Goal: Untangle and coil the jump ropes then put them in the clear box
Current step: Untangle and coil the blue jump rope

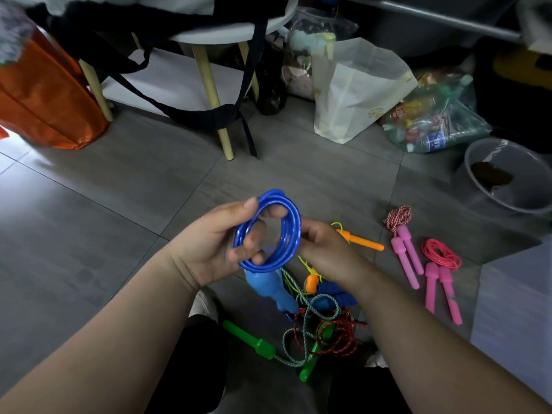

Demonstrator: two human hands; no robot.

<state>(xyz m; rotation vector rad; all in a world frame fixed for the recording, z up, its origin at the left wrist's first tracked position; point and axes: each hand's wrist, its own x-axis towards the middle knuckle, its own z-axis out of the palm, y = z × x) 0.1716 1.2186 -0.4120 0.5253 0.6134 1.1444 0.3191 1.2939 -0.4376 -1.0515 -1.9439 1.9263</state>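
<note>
A blue jump rope [291, 231] is wound into a round coil held above the floor. My left hand [218, 243] grips its left side, fingers through the ring. My right hand [322, 246] holds the coil's right edge. Its light blue handles [268, 289] hang just below. Under my hands lies a tangled pile [325, 327] of green, red and yellow ropes with a green handle [248, 339] and an orange handle [363, 241]. Two coiled ropes with pink handles [407, 252] [442, 279] lie to the right. A clear box edge [513, 297] shows at the right.
A round grey bin [478, 150] stands at the far right. A cream paper bag [355, 91] and a plastic bag of bottles [433, 118] sit behind. A white stool with wooden legs [209, 85] and an orange bag [44, 94] are at the back left.
</note>
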